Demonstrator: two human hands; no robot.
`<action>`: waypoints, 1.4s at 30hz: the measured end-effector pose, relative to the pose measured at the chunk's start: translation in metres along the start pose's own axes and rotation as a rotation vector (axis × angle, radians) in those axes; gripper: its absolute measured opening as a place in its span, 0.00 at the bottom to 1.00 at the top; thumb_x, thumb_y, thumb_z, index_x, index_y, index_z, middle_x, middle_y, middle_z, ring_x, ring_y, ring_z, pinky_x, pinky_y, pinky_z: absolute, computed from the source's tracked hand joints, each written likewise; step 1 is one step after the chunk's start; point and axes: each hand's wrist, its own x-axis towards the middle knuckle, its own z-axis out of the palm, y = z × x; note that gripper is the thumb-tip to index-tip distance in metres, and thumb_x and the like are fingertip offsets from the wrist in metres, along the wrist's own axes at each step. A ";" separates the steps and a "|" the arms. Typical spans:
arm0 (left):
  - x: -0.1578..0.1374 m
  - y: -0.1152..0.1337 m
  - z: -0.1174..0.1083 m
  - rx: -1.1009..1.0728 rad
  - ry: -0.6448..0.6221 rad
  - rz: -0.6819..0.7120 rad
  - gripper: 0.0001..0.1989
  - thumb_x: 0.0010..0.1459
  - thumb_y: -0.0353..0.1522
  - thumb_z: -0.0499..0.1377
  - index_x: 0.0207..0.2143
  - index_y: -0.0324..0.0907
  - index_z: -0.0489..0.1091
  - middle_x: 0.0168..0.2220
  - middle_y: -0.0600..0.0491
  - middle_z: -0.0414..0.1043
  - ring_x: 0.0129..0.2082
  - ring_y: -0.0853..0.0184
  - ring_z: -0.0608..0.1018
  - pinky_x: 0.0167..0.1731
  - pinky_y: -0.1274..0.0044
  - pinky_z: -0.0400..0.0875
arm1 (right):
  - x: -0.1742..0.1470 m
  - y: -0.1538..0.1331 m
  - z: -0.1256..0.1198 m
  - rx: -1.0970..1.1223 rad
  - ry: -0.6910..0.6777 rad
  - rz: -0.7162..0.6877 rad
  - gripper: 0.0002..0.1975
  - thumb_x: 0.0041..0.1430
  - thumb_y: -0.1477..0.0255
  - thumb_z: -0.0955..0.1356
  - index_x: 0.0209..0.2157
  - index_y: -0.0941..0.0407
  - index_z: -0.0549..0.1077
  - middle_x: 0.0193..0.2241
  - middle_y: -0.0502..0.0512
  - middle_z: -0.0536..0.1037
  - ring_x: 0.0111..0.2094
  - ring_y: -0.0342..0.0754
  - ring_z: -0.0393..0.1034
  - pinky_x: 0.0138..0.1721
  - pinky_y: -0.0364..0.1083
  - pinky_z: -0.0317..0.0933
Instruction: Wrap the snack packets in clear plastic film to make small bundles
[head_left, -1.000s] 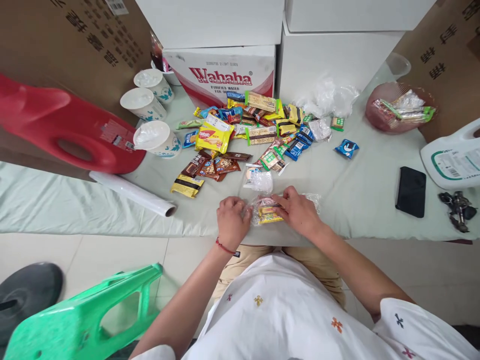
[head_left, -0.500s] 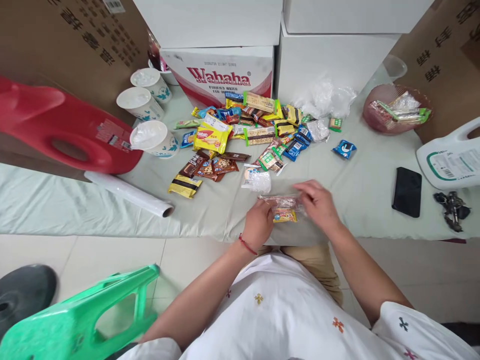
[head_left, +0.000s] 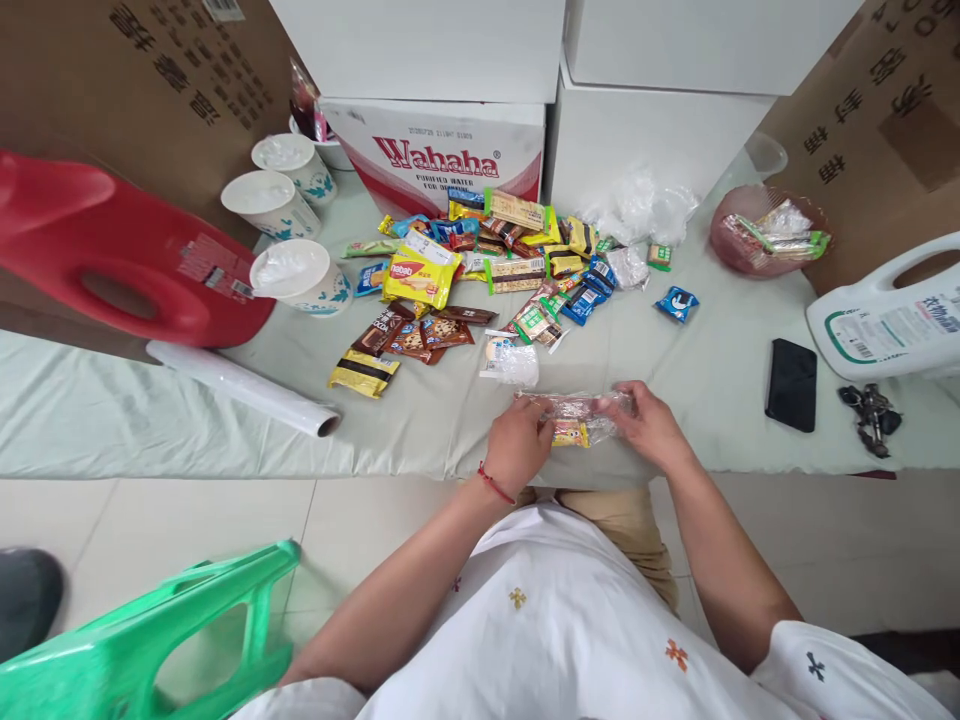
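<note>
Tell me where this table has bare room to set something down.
Bare cloth lies between your right hand and the black phone; another patch lies between the white roll and your left hand. Crowded: the snack pile before the Wahaha box.

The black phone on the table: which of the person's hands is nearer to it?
The right hand. It is left of the black phone, at the right end of the clear plastic; the left hand is farther left, at the plastic's left end.

A pale cloth-covered table (head_left: 716, 375) carries scattered snack packets (head_left: 517, 273), paper cups (head_left: 328, 297), a white roll (head_left: 240, 388), a phone (head_left: 791, 385) and keys (head_left: 872, 420).
</note>
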 end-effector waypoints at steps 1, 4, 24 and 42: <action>0.000 0.001 0.001 0.018 -0.005 0.003 0.10 0.61 0.29 0.58 0.44 0.44 0.77 0.41 0.48 0.79 0.37 0.61 0.79 0.39 0.71 0.73 | -0.004 -0.003 0.002 -0.018 -0.026 0.029 0.23 0.59 0.49 0.68 0.41 0.55 0.75 0.27 0.50 0.75 0.28 0.48 0.68 0.31 0.45 0.59; 0.002 0.005 0.004 0.098 -0.024 0.014 0.12 0.63 0.28 0.57 0.46 0.45 0.76 0.43 0.46 0.78 0.40 0.58 0.79 0.38 0.71 0.73 | -0.011 -0.017 0.012 -0.113 0.124 -0.018 0.16 0.64 0.56 0.66 0.35 0.55 0.75 0.27 0.51 0.76 0.29 0.47 0.68 0.32 0.44 0.58; -0.003 -0.033 -0.031 -0.556 0.098 0.042 0.19 0.60 0.28 0.51 0.50 0.41 0.75 0.39 0.49 0.81 0.29 0.68 0.79 0.35 0.75 0.75 | -0.042 -0.051 0.066 -0.748 -0.059 -0.504 0.33 0.68 0.63 0.67 0.70 0.57 0.58 0.59 0.70 0.69 0.60 0.67 0.60 0.50 0.58 0.64; -0.021 -0.049 0.020 0.298 0.085 0.569 0.29 0.68 0.25 0.47 0.70 0.38 0.57 0.67 0.39 0.64 0.69 0.55 0.65 0.70 0.54 0.52 | -0.030 -0.009 0.055 -0.524 0.013 -0.824 0.21 0.69 0.73 0.65 0.61 0.52 0.72 0.60 0.59 0.75 0.67 0.59 0.57 0.68 0.68 0.47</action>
